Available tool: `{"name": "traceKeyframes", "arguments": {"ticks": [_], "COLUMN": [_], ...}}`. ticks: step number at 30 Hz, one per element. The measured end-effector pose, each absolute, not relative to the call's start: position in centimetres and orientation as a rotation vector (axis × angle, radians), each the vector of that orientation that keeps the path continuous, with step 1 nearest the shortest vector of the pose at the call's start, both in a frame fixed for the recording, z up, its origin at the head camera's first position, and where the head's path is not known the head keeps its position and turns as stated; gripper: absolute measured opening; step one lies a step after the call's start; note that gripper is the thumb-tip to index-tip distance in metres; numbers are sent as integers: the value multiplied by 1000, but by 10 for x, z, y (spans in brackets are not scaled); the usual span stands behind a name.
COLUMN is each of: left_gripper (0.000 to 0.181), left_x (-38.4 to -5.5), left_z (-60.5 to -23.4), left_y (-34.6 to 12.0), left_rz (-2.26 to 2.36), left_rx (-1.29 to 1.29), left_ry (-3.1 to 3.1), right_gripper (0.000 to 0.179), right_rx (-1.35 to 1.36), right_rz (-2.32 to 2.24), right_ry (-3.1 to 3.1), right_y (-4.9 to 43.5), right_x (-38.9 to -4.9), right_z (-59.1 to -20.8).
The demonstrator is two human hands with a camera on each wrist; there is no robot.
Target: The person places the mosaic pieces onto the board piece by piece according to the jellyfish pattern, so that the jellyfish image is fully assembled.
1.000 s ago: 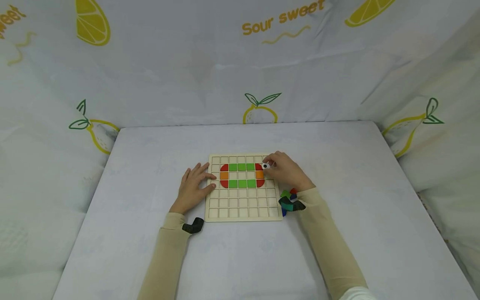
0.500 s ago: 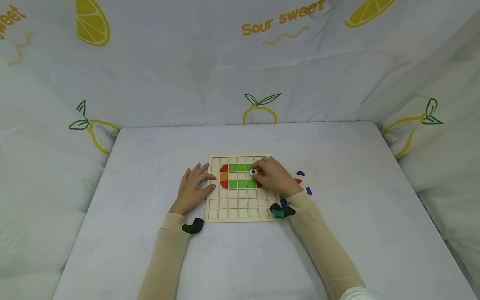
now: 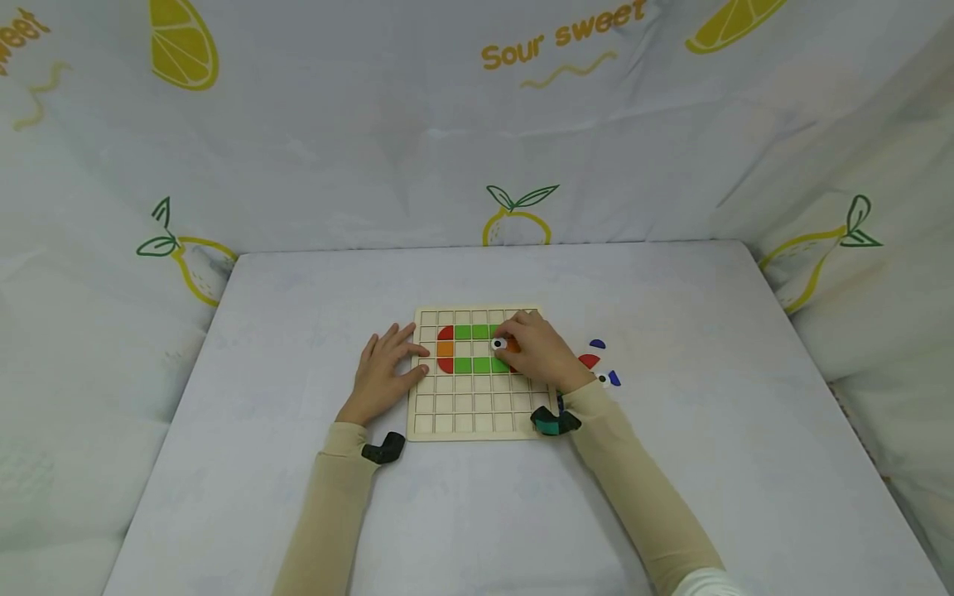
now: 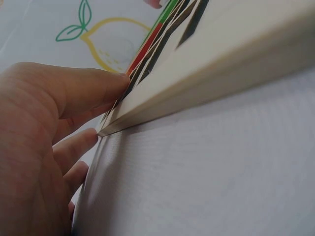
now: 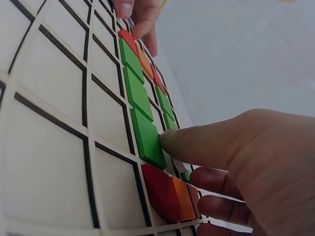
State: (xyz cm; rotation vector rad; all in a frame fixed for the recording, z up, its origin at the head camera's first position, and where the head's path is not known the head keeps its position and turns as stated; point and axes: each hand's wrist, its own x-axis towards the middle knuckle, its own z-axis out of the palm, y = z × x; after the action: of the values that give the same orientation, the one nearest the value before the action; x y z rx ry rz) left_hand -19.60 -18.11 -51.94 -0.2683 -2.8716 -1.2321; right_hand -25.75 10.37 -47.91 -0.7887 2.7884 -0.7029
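A wooden grid board (image 3: 477,424) lies on the table. On it a ring of tiles is laid out: green squares (image 3: 480,365) along two sides, red quarter-rounds (image 3: 445,365) at the corners and orange squares (image 3: 445,349) at the ends. Between thumb and fingers my right hand (image 3: 542,352) pinches a white eye disc (image 3: 498,343) with a black dot, low over the cell inside the ring's right end. My left hand (image 3: 383,372) rests at the board's left edge, fingers spread, with fingertips on its rim. The right hand hides part of the ring's right end.
To the right of the board lie loose pieces: a blue half-round (image 3: 597,343), a red piece (image 3: 590,361), another blue piece (image 3: 614,378) and a second eye disc (image 3: 602,379). The right sleeve (image 3: 633,463) partly covers this area.
My right hand has carried the eye disc left, from beside the ring's upper right corner into the ring's right end. Loose pieces at the right are now uncovered. The left hand has stayed put.
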Motion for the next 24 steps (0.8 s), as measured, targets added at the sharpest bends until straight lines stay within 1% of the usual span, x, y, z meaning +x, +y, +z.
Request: {"name": "traceKeyframes", "arguments": {"ticks": [24], "left_gripper": [22], "left_x": [-197], "left_z": [-521], "left_y": [-182], "left_rz": [-1211], "left_rx": [-253], "left_ry": [-2918], "right_gripper": [30], "right_rx": [-774], "right_rz": [-717], "right_ry": [2772], "right_y": [102], "right_x": [-256], "right_z": [-479]}}
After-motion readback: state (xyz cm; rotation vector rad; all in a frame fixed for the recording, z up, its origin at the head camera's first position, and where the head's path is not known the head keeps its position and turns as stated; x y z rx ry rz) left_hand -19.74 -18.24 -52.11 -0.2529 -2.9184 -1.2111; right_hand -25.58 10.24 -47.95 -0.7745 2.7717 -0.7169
